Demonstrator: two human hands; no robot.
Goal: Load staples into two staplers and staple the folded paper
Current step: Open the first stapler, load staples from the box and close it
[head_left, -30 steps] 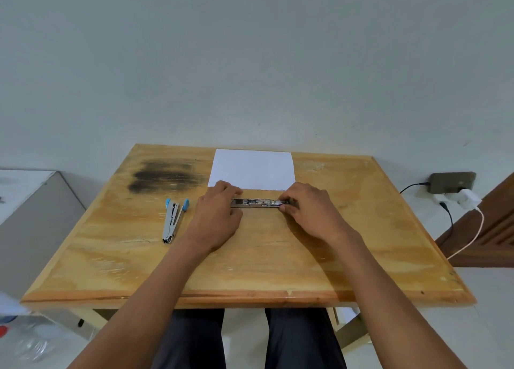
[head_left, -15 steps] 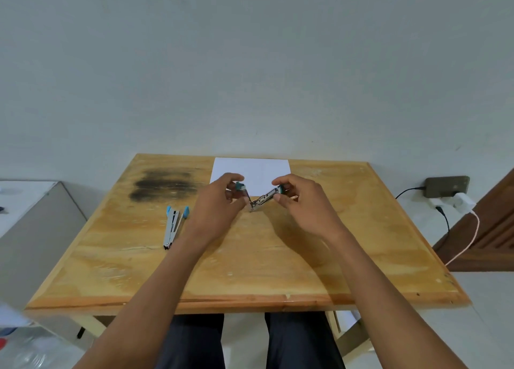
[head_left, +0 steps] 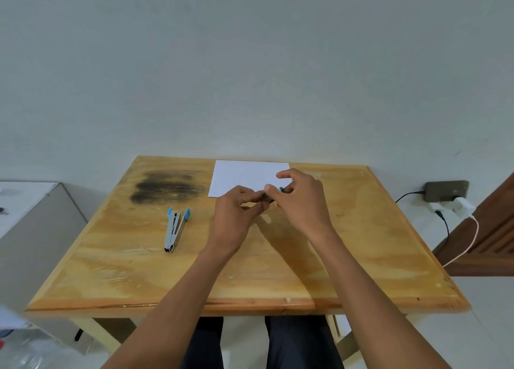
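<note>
- On the wooden tabletop [head_left: 361,229], toward its far edge: one folded white paper [head_left: 244,176], lying flat, its near right corner hidden behind the hands.
- Above the tabletop, just in front of the paper: left hand [head_left: 236,215] and right hand [head_left: 303,201], raised and brought together, fingertips meeting.
- Between the two hands: one small stapler with teal ends [head_left: 274,194], mostly hidden; only a teal tip and a bit of dark metal show. Whether it is folded shut cannot be told.
- Left hand: fingers curled, thumb and forefinger pinched on the stapler's left end.
- Right hand: fingers bent around the stapler's right end, forefinger lifted and arched over it.
- Left of the hands, well apart from them: a second stapler with light blue ends [head_left: 175,229], lying on the tabletop, its two arms splayed in a narrow V, blue tips toward the far edge, hinge toward the person.
- Far left of the tabletop: a dark scorch-like stain [head_left: 167,186], beside the paper, not touching it.
- Right of the tabletop, on the floor: a power strip with plugs [head_left: 446,192] and cables.
</note>
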